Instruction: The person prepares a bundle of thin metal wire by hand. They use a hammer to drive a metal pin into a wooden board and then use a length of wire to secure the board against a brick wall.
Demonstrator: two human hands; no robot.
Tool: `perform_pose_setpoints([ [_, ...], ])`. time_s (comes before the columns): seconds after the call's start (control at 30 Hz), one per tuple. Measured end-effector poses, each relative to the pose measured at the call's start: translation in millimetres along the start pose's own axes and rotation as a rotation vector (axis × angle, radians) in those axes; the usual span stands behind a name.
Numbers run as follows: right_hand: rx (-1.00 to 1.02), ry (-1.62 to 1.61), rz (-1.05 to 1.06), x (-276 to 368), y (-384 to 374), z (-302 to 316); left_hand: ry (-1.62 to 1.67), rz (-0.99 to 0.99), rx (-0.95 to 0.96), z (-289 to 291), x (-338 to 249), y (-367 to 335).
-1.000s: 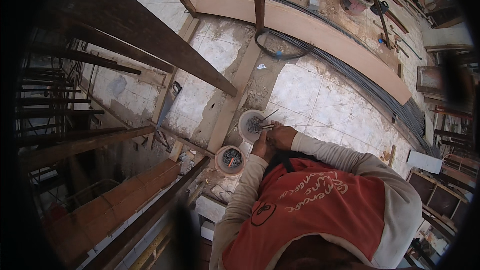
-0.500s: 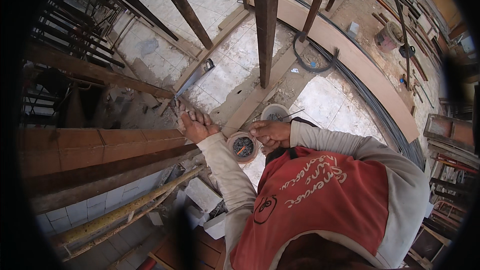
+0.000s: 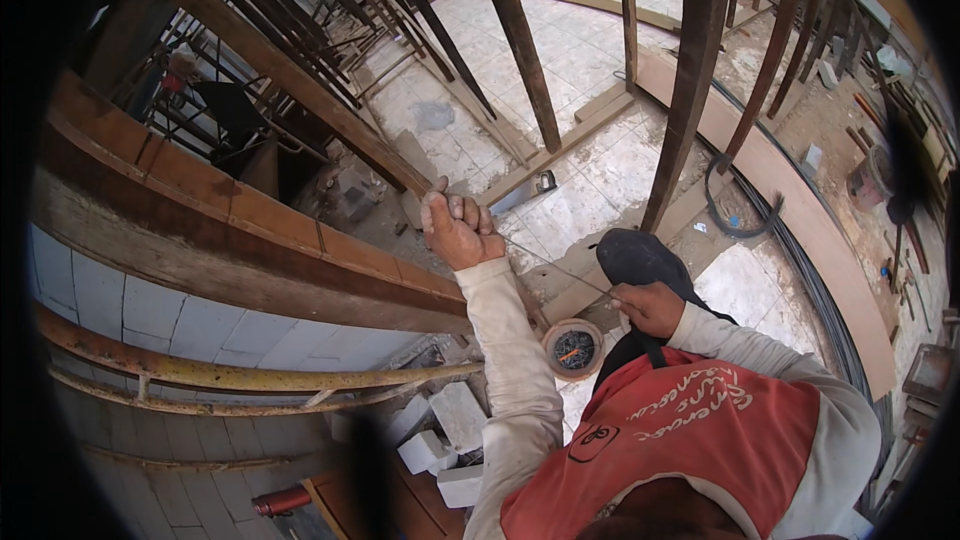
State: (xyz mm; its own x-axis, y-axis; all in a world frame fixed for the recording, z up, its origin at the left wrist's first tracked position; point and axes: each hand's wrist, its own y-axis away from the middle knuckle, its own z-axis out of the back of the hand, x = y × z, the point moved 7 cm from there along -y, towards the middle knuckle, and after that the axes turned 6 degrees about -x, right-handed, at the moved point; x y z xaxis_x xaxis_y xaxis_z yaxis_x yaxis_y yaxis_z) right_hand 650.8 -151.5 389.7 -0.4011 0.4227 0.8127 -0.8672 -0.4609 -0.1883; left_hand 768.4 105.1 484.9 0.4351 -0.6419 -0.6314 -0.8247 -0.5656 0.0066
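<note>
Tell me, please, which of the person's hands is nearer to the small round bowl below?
Right. The right hand sits just above and right of the bowl; the left hand is raised farther up-left.

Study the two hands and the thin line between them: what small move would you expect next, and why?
Probably pressing the line's upper end down against the wooden beam. The left hand is raised at the beam's top edge, pinching a thin line that runs taut down to the right hand, above a small round pot. The line looks stretched, so fixing one end seems next.
</note>
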Motion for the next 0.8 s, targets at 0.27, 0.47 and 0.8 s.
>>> perform_pose_setpoints([
  [0.27,-0.05,0.209,0.171,-49.1,-58.5,-23.9,-0.102,-0.091,0.013,-31.1,-25.8,-66.9],
  [0.47,-0.008,0.176,0.244,-112.5,-144.7,-63.3,-0.213,-0.15,0.044,-30.9,-9.8,-148.7],
  [0.8,0.583,0.007,0.122,-313.2,-298.0,-193.2,-0.402,-0.438,-0.083,-57.1,-6.8,-336.8],
])
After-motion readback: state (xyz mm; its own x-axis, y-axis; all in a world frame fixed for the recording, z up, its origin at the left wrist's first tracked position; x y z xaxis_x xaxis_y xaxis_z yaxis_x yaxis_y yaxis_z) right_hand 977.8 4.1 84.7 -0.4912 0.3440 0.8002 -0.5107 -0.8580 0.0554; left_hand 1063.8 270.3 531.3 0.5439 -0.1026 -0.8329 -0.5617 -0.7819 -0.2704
